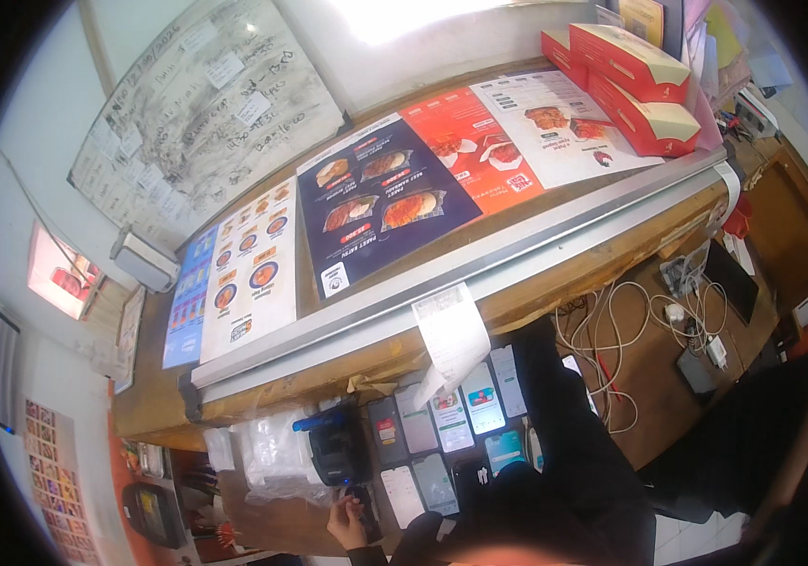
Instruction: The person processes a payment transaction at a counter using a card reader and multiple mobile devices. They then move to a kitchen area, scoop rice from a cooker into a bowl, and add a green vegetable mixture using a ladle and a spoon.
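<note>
My left hand point(346, 524) is low in the view, its fingers curled in beside a small dark thing point(366, 511) that I cannot make out. Just beyond it stands a black receipt printer point(333, 451) with a blue edge and a small blue light. To the right of the printer several phones lie in rows, among them a lit phone point(482, 404) and a white-screened phone point(402, 497). A long paper receipt point(451, 330) hangs over the counter edge above the phones. My right hand does not show; dark clothing covers the area right of the phones.
Menu sheets point(385, 198) cover the counter top behind a metal rail point(479, 259). Red and cream boxes point(644, 108) are stacked at the far right. White cables point(611, 330) tangle on a lower shelf. Plastic-wrapped packs point(277, 453) sit left of the printer; a whiteboard point(206, 113) leans behind.
</note>
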`<state>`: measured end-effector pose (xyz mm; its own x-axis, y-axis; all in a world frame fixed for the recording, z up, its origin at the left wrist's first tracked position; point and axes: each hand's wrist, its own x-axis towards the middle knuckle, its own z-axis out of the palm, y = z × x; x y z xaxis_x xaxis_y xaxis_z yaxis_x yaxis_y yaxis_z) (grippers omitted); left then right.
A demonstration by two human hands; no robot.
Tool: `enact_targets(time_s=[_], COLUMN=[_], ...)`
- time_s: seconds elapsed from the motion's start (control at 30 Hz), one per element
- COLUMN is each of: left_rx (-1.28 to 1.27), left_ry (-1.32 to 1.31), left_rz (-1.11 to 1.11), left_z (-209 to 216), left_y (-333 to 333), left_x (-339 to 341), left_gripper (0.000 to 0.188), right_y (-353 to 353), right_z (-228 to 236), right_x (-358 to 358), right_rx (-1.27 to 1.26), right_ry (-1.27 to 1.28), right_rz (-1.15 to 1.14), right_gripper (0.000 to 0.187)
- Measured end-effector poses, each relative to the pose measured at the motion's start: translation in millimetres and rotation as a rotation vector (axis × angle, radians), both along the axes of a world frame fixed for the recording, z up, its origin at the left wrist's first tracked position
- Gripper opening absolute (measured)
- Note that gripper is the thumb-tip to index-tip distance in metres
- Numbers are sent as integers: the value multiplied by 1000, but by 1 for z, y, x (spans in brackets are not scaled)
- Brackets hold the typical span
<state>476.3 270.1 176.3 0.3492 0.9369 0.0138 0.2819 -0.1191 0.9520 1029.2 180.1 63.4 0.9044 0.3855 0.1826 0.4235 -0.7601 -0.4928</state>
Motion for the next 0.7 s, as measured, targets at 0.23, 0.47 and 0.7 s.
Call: enact_targets(time_s=[0.23, 0.47, 0.7], left_rx=[21, 162, 648], left_ry=[44, 76, 279], left_rz=[-35, -87, -576], left_z=[-12, -17, 48], left_y=[-6, -5, -40], left_x=[25, 31, 98], left_gripper=[15, 11, 50], right_y=[-7, -28, -46], right_z=[-8, 11, 122], right_x=[2, 4, -161], right_rx=[-41, -106, -216], right_ry=[21, 134, 163], right_rz=[43, 134, 1155], right_gripper=[41, 41, 41])
